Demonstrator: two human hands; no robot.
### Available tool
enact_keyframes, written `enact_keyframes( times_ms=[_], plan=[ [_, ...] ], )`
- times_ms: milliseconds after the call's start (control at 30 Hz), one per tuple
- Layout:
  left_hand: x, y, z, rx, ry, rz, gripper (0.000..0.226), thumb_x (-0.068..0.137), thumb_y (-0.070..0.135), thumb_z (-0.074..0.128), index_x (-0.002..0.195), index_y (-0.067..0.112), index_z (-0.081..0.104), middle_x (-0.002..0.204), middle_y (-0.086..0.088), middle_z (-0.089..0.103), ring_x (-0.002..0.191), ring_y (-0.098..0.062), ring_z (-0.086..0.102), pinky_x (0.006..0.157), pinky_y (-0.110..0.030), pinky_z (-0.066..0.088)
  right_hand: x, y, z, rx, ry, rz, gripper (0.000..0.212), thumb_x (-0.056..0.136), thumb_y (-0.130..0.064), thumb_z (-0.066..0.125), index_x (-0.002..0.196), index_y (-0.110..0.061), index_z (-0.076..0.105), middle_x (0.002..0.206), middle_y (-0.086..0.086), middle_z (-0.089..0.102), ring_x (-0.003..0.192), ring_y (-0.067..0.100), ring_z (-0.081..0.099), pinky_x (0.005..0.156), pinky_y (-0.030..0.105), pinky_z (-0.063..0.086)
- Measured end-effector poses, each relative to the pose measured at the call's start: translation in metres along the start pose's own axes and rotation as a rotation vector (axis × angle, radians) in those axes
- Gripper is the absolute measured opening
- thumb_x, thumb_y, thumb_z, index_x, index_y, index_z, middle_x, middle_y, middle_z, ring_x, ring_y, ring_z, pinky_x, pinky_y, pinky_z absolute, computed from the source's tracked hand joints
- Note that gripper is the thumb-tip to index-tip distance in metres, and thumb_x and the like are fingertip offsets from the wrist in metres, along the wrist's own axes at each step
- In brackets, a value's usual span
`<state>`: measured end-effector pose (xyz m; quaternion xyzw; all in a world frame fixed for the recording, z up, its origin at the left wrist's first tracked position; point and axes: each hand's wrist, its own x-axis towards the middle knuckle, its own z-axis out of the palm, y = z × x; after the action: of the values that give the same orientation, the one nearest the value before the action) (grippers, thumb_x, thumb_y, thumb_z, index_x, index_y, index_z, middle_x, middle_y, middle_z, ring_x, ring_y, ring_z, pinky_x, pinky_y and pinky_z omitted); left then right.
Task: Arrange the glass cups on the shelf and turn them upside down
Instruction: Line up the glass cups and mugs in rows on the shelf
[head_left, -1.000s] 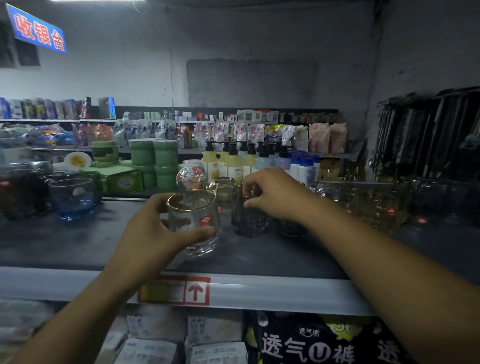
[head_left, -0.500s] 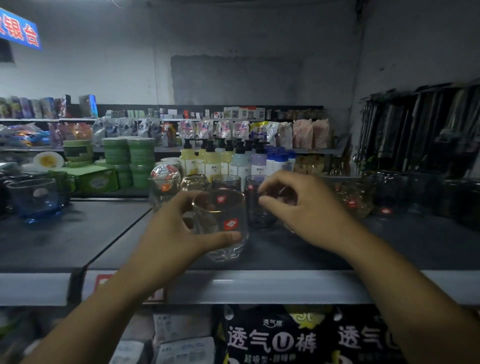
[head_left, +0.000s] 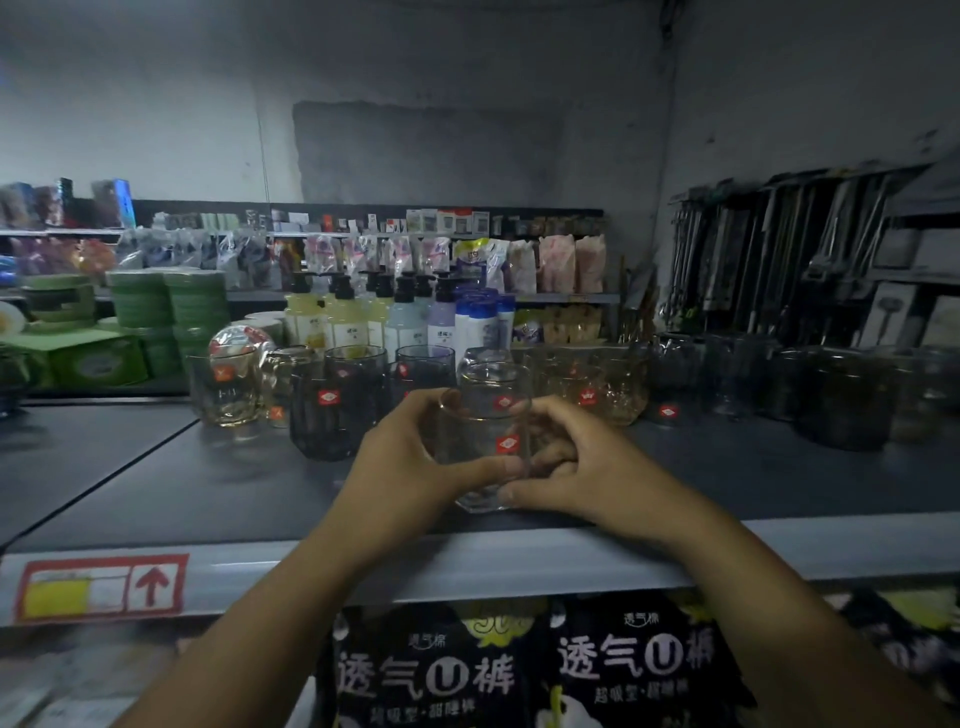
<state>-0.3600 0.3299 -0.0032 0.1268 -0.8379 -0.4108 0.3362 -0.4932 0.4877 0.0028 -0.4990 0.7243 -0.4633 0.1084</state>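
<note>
While both hands hold the clear glass cup (head_left: 483, 436), it stands mouth up near the front edge of the dark shelf (head_left: 208, 483), in front of the other cups. The left hand (head_left: 410, 467) curls round its left side, with the thumb across the front. The right hand (head_left: 592, 473) curls round its right side, low down by the base. I cannot tell if the base touches the shelf or sits just above it.

I think the step now is to flip this cup so its mouth faces down. To do it well, the hands should lift it a little first, turn it slowly and keep a firm hold, because glass is smooth and slippery. Then it should go down softly, flat on its rim, and not bump the dark glass cup (head_left: 327, 415) nearby.

The cup is round, see-through and shiny, with a thick bottom and a small red sticker (head_left: 507, 444) on its side. The shelf looks flat, dull and grey. The yellowish cup (head_left: 223, 387) on the left is round too. Pump bottles (head_left: 343, 322) stand further back.
</note>
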Motion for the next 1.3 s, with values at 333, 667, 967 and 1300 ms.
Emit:
enact_keyframes(
  times_ms=[333,667,967,1300],
  plan=[
    [-0.004,0.003,-0.038,-0.010,-0.295,-0.049,0.056,0.077,0.026,0.083,0.128,0.029,0.061,0.114,0.010,0.075,0.097,-0.013,0.075,0.088,-0.031,0.061,-0.003,0.009,-0.001,0.008,0.034,0.015,0.052,0.073,-0.039,0.089,0.113,-0.041,0.057,0.101,-0.011,0.066,0.076,0.000,0.067,0.067,0.019,0.052],
    [0.002,-0.014,-0.026,0.003,-0.297,-0.001,0.057,0.086,0.025,0.078,0.139,0.026,0.057,0.119,0.005,0.075,0.106,-0.015,0.073,0.099,-0.044,0.056,0.003,0.023,-0.003,0.056,0.096,0.027,0.064,0.057,-0.055,0.093,0.110,-0.036,0.061,0.105,-0.006,0.069,0.089,0.020,0.072,0.082,0.048,0.061],
    [0.003,-0.024,-0.023,0.032,-0.247,-0.011,0.053,0.083,0.037,0.082,0.132,0.031,0.062,0.116,0.005,0.073,0.103,-0.014,0.072,0.094,-0.042,0.058,0.004,0.025,-0.003,0.037,0.102,0.033,0.063,0.067,-0.046,0.091,0.119,-0.036,0.057,0.110,-0.008,0.067,0.088,0.010,0.071,0.081,0.036,0.062],
    [-0.031,-0.020,-0.076,0.220,0.026,0.245,0.031,0.089,0.026,0.074,0.119,0.025,0.067,0.100,0.019,0.071,0.091,0.004,0.068,0.078,-0.018,0.057,-0.039,-0.030,0.029,-0.463,0.556,-0.147,0.029,0.089,-0.039,0.070,0.114,-0.031,0.057,0.099,-0.017,0.056,0.090,0.006,0.056,0.077,0.028,0.049]
  ],
)
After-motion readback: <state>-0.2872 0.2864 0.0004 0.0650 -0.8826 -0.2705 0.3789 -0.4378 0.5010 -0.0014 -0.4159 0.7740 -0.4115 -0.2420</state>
